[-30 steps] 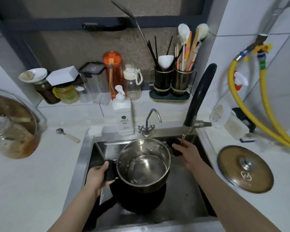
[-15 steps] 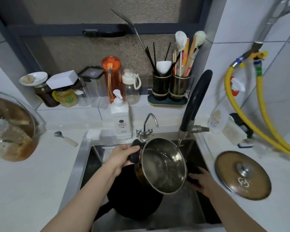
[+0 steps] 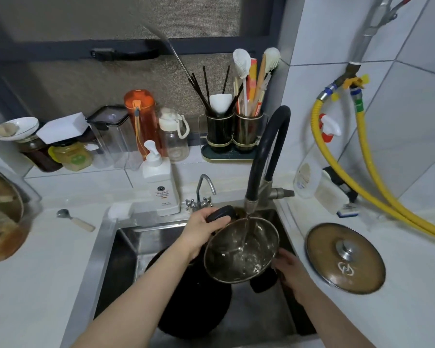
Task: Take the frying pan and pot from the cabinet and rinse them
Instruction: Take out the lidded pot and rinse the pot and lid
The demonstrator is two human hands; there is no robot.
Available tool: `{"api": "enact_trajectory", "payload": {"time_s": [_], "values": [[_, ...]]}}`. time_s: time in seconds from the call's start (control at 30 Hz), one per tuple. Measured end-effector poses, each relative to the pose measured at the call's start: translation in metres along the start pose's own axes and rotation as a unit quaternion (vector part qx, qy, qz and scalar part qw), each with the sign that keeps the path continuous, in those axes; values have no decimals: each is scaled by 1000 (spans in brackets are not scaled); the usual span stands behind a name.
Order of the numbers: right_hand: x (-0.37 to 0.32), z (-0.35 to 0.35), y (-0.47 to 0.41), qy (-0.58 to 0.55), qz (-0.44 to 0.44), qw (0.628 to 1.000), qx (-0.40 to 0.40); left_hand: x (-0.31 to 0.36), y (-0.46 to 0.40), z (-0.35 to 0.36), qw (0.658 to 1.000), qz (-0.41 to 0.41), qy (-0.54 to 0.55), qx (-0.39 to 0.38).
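A steel pot is tipped toward me over the sink, its mouth facing up and forward. Water runs from the black faucet into it. My left hand grips the pot's upper black side handle. My right hand is at the pot's lower right, beside its other black handle; the grip there is partly hidden by the pot. The black frying pan lies in the sink under the pot, mostly behind my left forearm.
The pot's glass lid lies on the counter to the right. A soap dispenser and a small tap stand behind the sink. Yellow hoses hang on the right. A spoon and a glass container are on the left.
The pot has been tilted from upright to steeply tipped and moved right under the faucet. My left hand rose with its handle; my right hand dropped to the lower right. Water now pours in.
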State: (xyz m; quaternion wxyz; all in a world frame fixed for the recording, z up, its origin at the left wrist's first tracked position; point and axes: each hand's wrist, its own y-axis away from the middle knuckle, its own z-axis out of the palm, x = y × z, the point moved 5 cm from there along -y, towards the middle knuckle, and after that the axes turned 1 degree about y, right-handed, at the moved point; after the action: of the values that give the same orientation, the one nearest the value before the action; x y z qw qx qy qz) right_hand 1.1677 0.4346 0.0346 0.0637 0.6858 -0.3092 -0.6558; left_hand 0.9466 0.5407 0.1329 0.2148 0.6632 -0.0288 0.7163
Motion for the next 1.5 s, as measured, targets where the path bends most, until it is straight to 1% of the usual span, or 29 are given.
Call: {"api": "enact_trajectory", "payload": {"time_s": [0.07,0.1,0.17,0.23,0.3,0.37,0.43,0.47,0.5,0.6,0.67,0.73,0.8,0.87,0.93,1.0,1.03,1.1,1.13,1.2,1.27,1.33,1.37,1.43,1.5], "values": [[-36,3,7,68,-116,991,7,-3,-5,14,1000,-3,-16,-19],[-51,5,10,104,-160,982,12,-5,-8,21,999,-1,-34,-22],[-77,11,16,157,-218,963,14,-9,-15,31,995,14,-93,-16],[-92,18,18,155,-237,959,-12,-11,-20,41,987,27,-158,-30],[-99,23,18,158,-236,958,-36,-12,-25,49,981,30,-185,-48],[-102,26,17,212,-239,947,-45,-14,-28,51,982,24,-178,-62],[-107,28,17,302,-261,916,-40,-15,-29,53,981,20,-175,-78],[-109,29,16,325,-269,906,-35,-17,-30,53,981,19,-178,-79],[-109,29,14,329,-272,904,-31,-17,-30,52,980,22,-181,-78],[-107,30,12,292,-260,920,-23,-20,-29,41,984,37,-155,-73],[-101,30,9,257,-253,933,-16,-31,-26,21,986,21,-143,-81],[-97,24,10,217,-247,944,-8,-44,-19,2,977,9,-188,-96],[-93,18,5,149,-228,962,-10,-54,-15,-23,966,6,-252,-51],[-88,10,0,52,-201,978,-17,-56,-14,-39,956,19,-294,5],[-83,6,-3,-44,-162,985,-32,-49,-13,-41,937,57,-340,54],[-76,4,-5,-71,-134,988,-41,-38,-14,-38,912,106,-382,106],[-74,3,-5,-52,-134,989,-41,-34,-15,-36,899,127,-402,120],[-74,-1,-5,58,-169,984,-29,-26,-15,-32,872,163,-444,127],[-78,-2,-4,128,-199,971,-25,-23,-16,-28,860,178,-464,116],[-90,6,0,235,-260,936,-30,-14,-12,-9,829,217,-512,63],[-100,25,3,295,-290,909,-53,-4,-3,21,778,288,-558,5],[-106,46,5,344,-313,881,-82,0,4,48,729,355,-584,-33],[-106,53,4,360,-315,873,-93,2,4,55,721,368,-585,-45],[-103,58,-2,374,-305,871,-92,5,-3,53,725,359,-586,-47],[-101,59,-6,375,-304,875,-41,6,-11,44,727,340,-596,-25]]}}
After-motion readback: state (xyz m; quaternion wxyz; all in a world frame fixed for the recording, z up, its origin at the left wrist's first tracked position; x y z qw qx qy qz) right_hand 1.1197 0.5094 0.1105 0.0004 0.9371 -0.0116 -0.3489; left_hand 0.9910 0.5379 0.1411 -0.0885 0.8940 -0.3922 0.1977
